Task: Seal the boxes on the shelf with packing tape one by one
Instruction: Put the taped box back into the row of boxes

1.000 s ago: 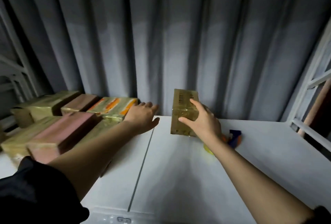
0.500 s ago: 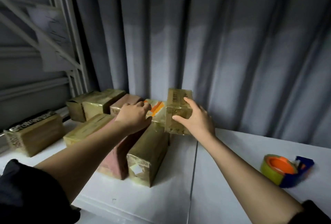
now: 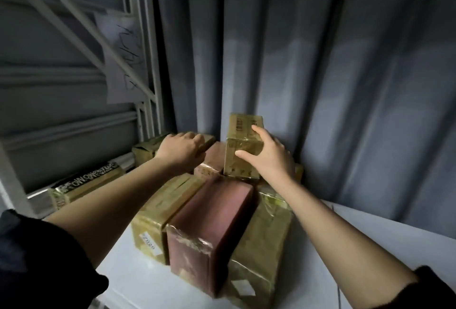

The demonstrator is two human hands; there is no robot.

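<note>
Now right hand (image 3: 267, 158) fingers gripping gold box (image 3: 243, 145) atop stack, previously lower, left hand (image 3: 181, 149) curled.

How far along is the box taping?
Several boxes in the front row already look wrapped in shiny tape. In hand: the right hand grips a small upright box atop the stack, while the left hand rests on back boxes. No tape roll shows now.

Dim, bluish scene; soft light patches on the curtain (image 3: 320, 86), wide-angle bending at edges, slight overall softness.
</note>
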